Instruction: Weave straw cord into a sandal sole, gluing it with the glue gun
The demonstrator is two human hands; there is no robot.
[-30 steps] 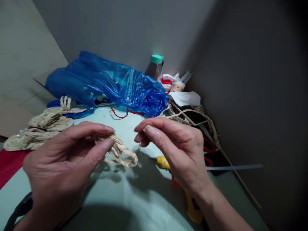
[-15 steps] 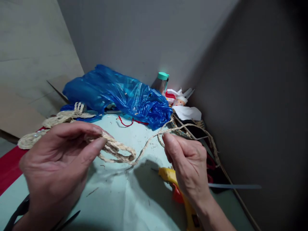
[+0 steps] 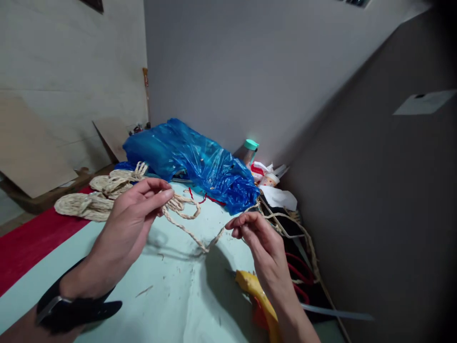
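Observation:
A small looped bundle of pale braided straw cord (image 3: 194, 212) is pinched between the thumb and fingers of my left hand (image 3: 130, 221). From it one strand sags in a V above the table and rises to the fingertips of my right hand (image 3: 264, 247), which are closed on it. Below my right wrist lies a yellow hot glue gun (image 3: 250, 283), partly covered by the arm, with a clear glue stick (image 3: 335, 312) sticking out to the right. Flat coiled straw pieces (image 3: 84, 206) rest to the left, beyond my left hand.
A blue plastic bag (image 3: 200, 159) lies across the back of the pale green table (image 3: 167, 295). Behind it stand a bottle with a green cap (image 3: 251, 144) and a paper cup (image 3: 269, 179). Red-handled scissors (image 3: 300, 269) lie at right, near more cord. Red cloth (image 3: 32, 243) covers the left side.
The camera view has tilted up and shifted left. My right hand has turned from a fist to a fingertip pinch, and the strand between my hands now hangs slacker, in a V.

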